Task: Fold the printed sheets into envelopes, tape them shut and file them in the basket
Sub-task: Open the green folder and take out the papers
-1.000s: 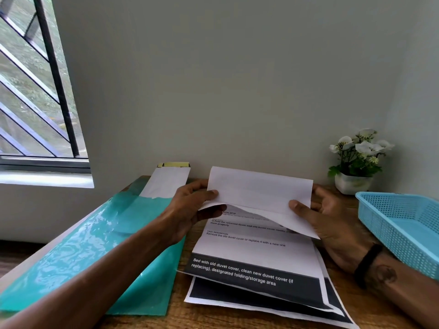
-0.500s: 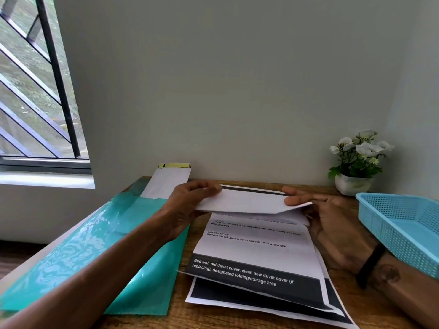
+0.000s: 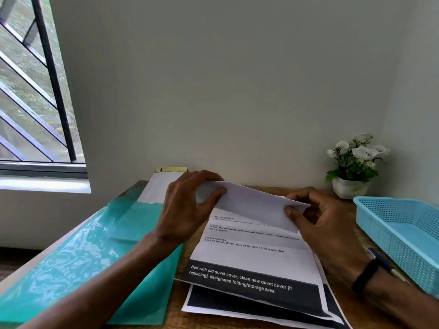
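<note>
The far edge of the top printed sheet (image 3: 249,245), lying nearly flat half a second earlier, had been drawn toward the person and stood raised as a flap between the hands; the left hand (image 3: 187,210) pinched its left end, and the right hand (image 3: 316,217) pinched its right corner, fingers curled. The first fold was judged begun, uncreased; the basket (image 3: 403,236) stood just right of the right hand.
</note>
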A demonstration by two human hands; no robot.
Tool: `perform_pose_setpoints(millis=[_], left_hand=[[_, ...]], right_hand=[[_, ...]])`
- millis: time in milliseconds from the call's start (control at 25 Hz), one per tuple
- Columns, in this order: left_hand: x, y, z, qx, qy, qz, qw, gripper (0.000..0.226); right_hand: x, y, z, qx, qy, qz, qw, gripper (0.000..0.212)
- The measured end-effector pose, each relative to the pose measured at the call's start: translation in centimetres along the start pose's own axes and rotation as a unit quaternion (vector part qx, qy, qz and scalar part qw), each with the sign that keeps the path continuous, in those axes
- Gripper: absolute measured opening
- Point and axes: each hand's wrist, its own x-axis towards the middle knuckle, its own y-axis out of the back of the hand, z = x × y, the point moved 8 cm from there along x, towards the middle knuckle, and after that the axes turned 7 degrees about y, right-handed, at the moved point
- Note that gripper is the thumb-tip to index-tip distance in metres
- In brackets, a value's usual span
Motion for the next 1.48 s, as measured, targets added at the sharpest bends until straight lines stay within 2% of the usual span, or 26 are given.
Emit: perform_pose_setpoints(millis=[80, 280, 360, 440, 520, 640, 760, 880, 960, 1040, 1120, 1200, 1280, 1360, 1440, 1480], left_hand=[[-0.4, -0.2, 1.7, 0.099, -0.116, 0.01, 0.988, 0.015], [-2.1, -1.8, 3.7, 0.185, -0.203, -0.04, 0.961, 0.023], [-3.4, -2.8, 5.3, 0.221, -0.252, -0.061, 0.94, 0.029], [-4.5, -3.9, 6.6, 0.264, -0.283, -0.068, 0.92, 0.046], [-4.7, -4.2, 7.1, 0.276, -0.287, -0.066, 0.915, 0.056], [-4.2, -3.6, 7.2, 0.26, -0.293, -0.057, 0.919, 0.054], [-3.1, -3.0, 6.1, 0.275, -0.293, -0.049, 0.914, 0.049], [-1.4, -2.0, 3.4, 0.254, -0.234, -0.054, 0.937, 0.025], [-0.1, -1.2, 1.1, 0.154, -0.128, -0.1, 0.975, 0.025], [0.3, -1.3, -0.8, 0.009, 0.022, -0.155, 0.988, 0.026], [0.5, -1.9, -2.6, -0.089, 0.156, -0.174, 0.968, 0.024], [0.1, -2.2, -3.6, -0.102, 0.221, -0.183, 0.953, 0.028], [-0.3, -2.4, -3.4, 0.04, 0.158, -0.21, 0.964, 0.033], [-0.9, -2.9, -2.6, 0.207, 0.068, -0.22, 0.951, 0.046], [-1.6, -3.3, -2.0, 0.211, 0.04, -0.216, 0.953, 0.047], [-2.0, -3.7, -1.4, 0.181, 0.019, -0.226, 0.957, 0.044]], right_hand=[[0.3, 0.5, -0.6, -0.04, 0.054, 0.015, 0.998, 0.017], [-0.1, -0.2, -2.4, -0.106, 0.174, -0.019, 0.979, 0.018], [-0.8, -1.5, -4.1, -0.19, 0.269, -0.064, 0.942, 0.021], [-1.6, -2.9, -5.7, -0.287, 0.353, -0.083, 0.887, 0.016], [-1.8, -3.5, -6.8, -0.356, 0.383, -0.073, 0.849, 0.019], [-1.8, -3.9, -7.3, -0.409, 0.397, -0.084, 0.817, 0.026], [-1.1, -3.0, -7.4, -0.418, 0.391, -0.088, 0.815, 0.037], [0.3, -0.9, -6.7, -0.385, 0.336, -0.065, 0.857, 0.034], [1.1, 1.1, -5.9, -0.283, 0.255, -0.042, 0.924, 0.02], [1.6, 2.6, -4.4, -0.157, 0.134, -0.019, 0.978, 0.013], [2.1, 2.9, -3.0, -0.133, 0.063, -0.013, 0.989, 0.012], [2.1, 2.4, -1.8, -0.175, 0.03, -0.04, 0.983, 0.012], [1.5, 1.0, -0.5, -0.232, 0.009, -0.124, 0.965, 0.01], [0.5, 0.1, 0.6, -0.337, -0.003, -0.188, 0.923, 0.017], [0.0, -0.4, 0.4, -0.404, 0.027, -0.198, 0.893, 0.027], [-0.2, -1.2, 0.0, -0.395, 0.059, -0.206, 0.893, 0.033]])
